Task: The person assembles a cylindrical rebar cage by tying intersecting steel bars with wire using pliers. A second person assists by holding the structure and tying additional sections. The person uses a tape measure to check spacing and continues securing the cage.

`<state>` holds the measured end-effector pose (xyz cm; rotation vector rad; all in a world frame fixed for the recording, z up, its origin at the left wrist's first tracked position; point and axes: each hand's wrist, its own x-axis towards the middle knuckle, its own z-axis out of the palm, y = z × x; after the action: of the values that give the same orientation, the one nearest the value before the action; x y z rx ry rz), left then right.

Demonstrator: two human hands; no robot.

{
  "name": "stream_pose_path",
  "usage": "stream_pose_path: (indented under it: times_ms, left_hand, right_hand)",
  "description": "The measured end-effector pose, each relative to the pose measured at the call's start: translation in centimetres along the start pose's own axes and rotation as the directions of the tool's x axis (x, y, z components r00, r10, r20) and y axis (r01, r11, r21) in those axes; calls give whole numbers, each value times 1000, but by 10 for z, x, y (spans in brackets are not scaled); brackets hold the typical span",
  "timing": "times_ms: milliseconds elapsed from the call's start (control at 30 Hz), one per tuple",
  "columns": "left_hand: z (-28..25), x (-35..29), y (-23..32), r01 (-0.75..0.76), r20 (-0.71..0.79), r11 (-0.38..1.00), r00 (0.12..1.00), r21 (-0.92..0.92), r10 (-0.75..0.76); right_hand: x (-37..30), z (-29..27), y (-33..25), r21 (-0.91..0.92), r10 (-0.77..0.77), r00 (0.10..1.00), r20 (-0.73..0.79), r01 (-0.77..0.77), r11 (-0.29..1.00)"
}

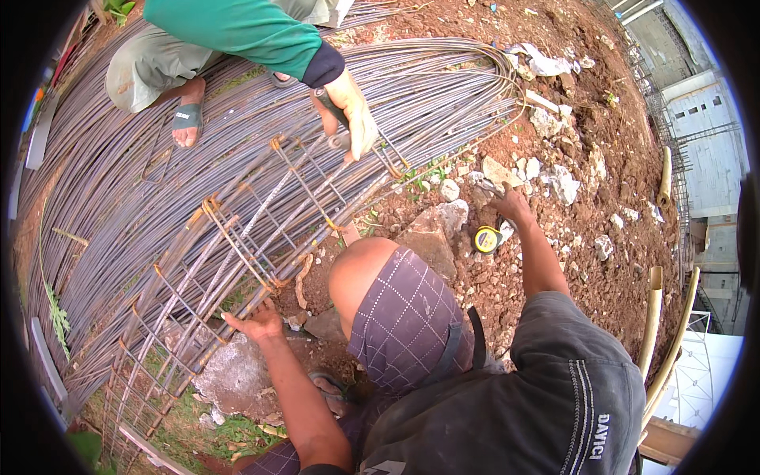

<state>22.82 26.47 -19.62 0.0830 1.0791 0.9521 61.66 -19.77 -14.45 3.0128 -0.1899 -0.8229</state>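
Note:
A long cage of rebar (273, 279), its bars joined by square stirrups, lies slantwise over a heap of steel rods. Beside its near lower bar is my left hand (260, 323), thumb and fingers apart, the fingertips at or just under the bar. My right hand (513, 207) is stretched out to the right over stony soil, its fingers bent round a small greyish thing I cannot make out next to a pale stone (500, 172). A yellow and black tape measure (487, 239) lies on the ground just below that hand.
Opposite me a person in a green sleeve (237, 36) holds a dark metal hand tool (331, 109) above the cage. Bent rods (427, 67) spread across the far left. Rocks (237, 372) lie near my knee; bamboo poles (653, 324) stand at the right.

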Motion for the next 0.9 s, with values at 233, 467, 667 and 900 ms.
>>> stream_pose_path:
  times_ms: [233,467,667,900]
  left_hand:
    - [-10,9,2,31,29,995,999,94,-34]
    - [1,-4,5,66,-19,994,998,91,-64]
    - [0,-2,8,59,47,997,997,46,-61]
    - [-5,7,7,94,31,995,995,19,-94]
  right_hand:
    - [-11,19,28,-155,-150,983,-107,133,979]
    - [-36,-30,-17,-36,-199,976,-93,196,980]
    - [-144,-49,-119,168,-469,878,91,451,877]
    - [-184,-11,-180,-129,-844,530,-75,835,536]
